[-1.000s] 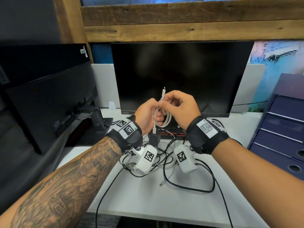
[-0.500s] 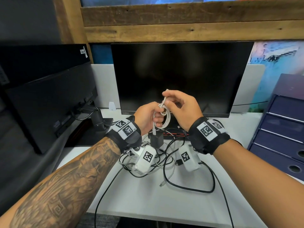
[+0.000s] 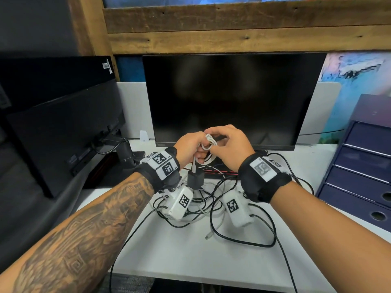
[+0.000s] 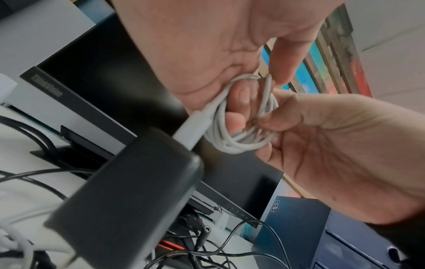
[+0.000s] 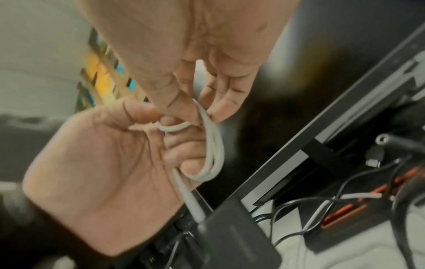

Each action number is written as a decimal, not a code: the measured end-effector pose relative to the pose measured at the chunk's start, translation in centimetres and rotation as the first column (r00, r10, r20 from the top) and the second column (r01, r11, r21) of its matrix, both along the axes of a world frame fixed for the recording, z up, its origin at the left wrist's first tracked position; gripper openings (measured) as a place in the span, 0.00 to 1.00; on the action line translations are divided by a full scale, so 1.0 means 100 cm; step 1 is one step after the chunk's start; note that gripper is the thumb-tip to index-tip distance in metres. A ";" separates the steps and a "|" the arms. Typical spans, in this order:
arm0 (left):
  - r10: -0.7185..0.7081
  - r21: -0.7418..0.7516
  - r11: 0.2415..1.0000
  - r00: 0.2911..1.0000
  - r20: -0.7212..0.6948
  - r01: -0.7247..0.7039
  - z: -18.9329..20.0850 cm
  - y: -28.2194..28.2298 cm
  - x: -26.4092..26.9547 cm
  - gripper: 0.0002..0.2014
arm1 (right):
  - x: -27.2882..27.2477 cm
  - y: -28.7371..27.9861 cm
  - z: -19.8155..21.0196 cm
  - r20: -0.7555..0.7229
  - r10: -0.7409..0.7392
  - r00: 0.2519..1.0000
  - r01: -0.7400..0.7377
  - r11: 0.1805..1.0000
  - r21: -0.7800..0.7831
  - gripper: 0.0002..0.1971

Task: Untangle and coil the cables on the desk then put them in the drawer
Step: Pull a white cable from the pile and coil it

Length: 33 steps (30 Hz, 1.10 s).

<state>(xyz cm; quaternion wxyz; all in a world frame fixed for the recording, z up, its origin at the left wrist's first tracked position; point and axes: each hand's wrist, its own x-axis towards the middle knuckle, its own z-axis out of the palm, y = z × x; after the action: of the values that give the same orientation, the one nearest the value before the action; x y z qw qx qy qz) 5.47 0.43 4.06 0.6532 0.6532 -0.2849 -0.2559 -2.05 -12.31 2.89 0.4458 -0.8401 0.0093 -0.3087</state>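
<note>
Looping around the left hand [image 3: 191, 148] fingers, the white cable [image 3: 208, 144] is pinched by the right hand [image 3: 229, 148].

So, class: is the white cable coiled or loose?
Coiled: the white cable sits in small loops round the left hand fingers, the right hand pinching them; the black charger hangs below.

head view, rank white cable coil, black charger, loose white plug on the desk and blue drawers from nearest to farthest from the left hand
1. White cable coil: in the left hand.
2. Black charger: hanging just below that hand.
3. Loose white plug: on the desk, toward the front edge.
4. Blue drawers: far right.
</note>
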 end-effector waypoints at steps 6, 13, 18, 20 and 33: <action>0.049 0.078 0.994 0.968 0.248 -0.070 0.008 -0.001 0.003 0.13 | 0.000 -0.003 0.001 0.053 0.012 0.999 -0.023 0.979 0.201 0.18; 0.143 -0.033 0.990 0.946 0.291 -0.140 0.011 0.002 0.005 0.13 | -0.003 -0.008 0.006 0.099 -0.024 0.995 0.005 0.982 0.186 0.15; 0.132 -0.064 0.991 0.892 0.432 -0.115 0.014 0.012 0.007 0.11 | -0.007 -0.011 0.004 0.128 -0.016 0.992 -0.012 0.976 0.216 0.17; 0.137 -0.061 0.991 0.871 0.471 -0.123 0.014 0.011 0.006 0.09 | -0.008 -0.013 0.004 0.113 0.028 0.993 -0.058 0.962 0.268 0.15; 0.081 0.084 0.976 0.685 0.724 -0.203 0.004 -0.001 0.009 0.06 | 0.002 -0.013 -0.001 0.078 -0.051 0.996 0.006 0.868 0.496 0.16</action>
<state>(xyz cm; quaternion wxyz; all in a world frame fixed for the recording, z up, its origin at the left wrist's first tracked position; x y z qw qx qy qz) 6.40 0.36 4.44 0.4550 0.7705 -0.4437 0.0483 -1.83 -13.57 2.77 0.6417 -0.6831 0.0807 -0.3393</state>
